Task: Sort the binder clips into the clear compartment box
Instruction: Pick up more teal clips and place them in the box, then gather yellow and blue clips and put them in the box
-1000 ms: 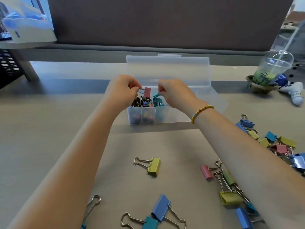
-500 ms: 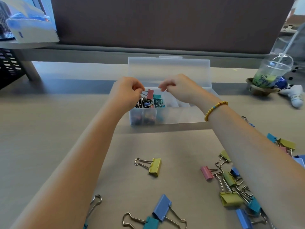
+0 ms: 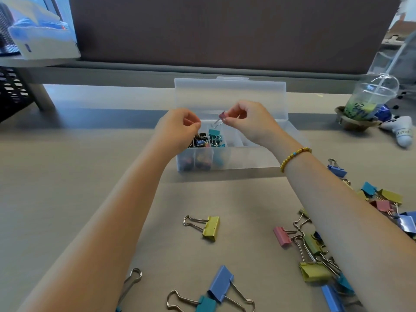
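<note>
Head view: right hand (image 3: 249,122) pinches a small pink clip (image 3: 222,114) by its body between thumb and fingertips, above the open box (image 3: 247,158). That high, light pinch likely leaves the clip free to drop into a cell of choice. The clip's long axis runs on a slant, pink body up and to the right, wire handles (image 3: 215,124) pointing down and to the left toward the filled cells. Left hand (image 3: 180,129) hovers at the box's left end with fingers curled in; whether they hold anything cannot be told.

Leftmost cells hold dark clips (image 3: 200,140); the next holds teal clips (image 3: 215,137); cells to the right look unfilled, probably the pink one's place. Loose clips lie nearer the person, a yellow clip (image 3: 210,228) among them, with a pile (image 3: 315,255) on the right, within reach of the right arm.
</note>
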Demonstrator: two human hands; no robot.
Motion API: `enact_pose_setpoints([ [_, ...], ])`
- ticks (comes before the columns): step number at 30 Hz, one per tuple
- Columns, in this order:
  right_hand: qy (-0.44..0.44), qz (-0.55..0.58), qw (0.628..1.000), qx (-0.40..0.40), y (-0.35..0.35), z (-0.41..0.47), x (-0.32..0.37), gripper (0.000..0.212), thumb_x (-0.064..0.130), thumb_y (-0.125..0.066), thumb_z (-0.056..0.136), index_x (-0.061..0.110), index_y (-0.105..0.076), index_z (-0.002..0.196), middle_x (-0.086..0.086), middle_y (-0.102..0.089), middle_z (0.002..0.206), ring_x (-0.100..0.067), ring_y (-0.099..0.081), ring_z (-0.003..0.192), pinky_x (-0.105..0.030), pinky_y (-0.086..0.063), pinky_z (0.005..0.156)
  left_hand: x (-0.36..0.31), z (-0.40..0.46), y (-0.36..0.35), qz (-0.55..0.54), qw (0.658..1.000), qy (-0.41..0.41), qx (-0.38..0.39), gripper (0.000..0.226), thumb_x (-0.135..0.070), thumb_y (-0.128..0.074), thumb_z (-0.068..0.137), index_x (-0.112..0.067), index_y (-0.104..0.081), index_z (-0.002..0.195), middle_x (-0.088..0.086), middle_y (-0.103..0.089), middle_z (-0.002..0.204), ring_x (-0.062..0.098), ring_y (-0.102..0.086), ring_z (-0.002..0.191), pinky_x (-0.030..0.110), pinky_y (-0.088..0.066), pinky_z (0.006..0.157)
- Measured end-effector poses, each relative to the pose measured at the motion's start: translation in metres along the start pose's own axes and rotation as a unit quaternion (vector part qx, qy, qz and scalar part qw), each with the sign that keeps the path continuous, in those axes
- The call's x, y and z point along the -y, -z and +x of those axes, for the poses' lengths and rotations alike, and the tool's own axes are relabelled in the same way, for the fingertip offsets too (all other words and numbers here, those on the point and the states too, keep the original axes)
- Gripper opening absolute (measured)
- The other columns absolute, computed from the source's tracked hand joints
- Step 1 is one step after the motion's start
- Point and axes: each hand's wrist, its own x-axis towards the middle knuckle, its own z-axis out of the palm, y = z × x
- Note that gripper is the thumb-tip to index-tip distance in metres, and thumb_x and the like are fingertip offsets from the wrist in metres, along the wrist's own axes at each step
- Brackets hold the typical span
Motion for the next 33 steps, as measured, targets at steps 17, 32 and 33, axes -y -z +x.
enact_pose_setpoints([
  [17,0.11,-0.28,0.945,0.128,0.002,-0.003,-0.006,0.022,0.019,-0.054,0.094,0.017,-0.07,0.109,0.0,-0.06,0.109,-0.013,-0.046,0.097,-0.025,-0.038,0.08,0.0,-0.003,-0.006,0.092,0.994,-0.05,0.026,0.024,-0.024,-0.046,0.096,-0.012,-0.062,0.109,0.0,-0.06,0.096,0.013,-0.05,0.085,0.024,-0.037,0.073],
  [32,-0.05,-0.071,0.988,0.129,0.084,-0.132,-0.054,0.009,0.018,-0.058,0.091,0.023,-0.065,0.096,0.007,-0.058,0.087,0.0,-0.049,0.074,-0.004,-0.037,0.062,-0.06,-0.093,-0.067,0.181,0.951,-0.134,0.21,0.018,-0.024,-0.057,0.089,-0.015,-0.065,0.103,0.0,-0.065,0.103,0.014,-0.059,0.094,0.026,-0.047,0.086],
  [33,-0.065,-0.06,0.985,0.151,0.086,-0.138,-0.056,0.008,0.019,-0.059,0.091,0.023,-0.064,0.096,0.006,-0.057,0.086,0.0,-0.049,0.072,-0.006,-0.039,0.061,-0.06,-0.102,-0.072,0.194,0.946,-0.132,0.223,0.02,-0.027,-0.057,0.089,-0.016,-0.064,0.106,0.001,-0.064,0.107,0.014,-0.058,0.097,0.026,-0.046,0.087],
])
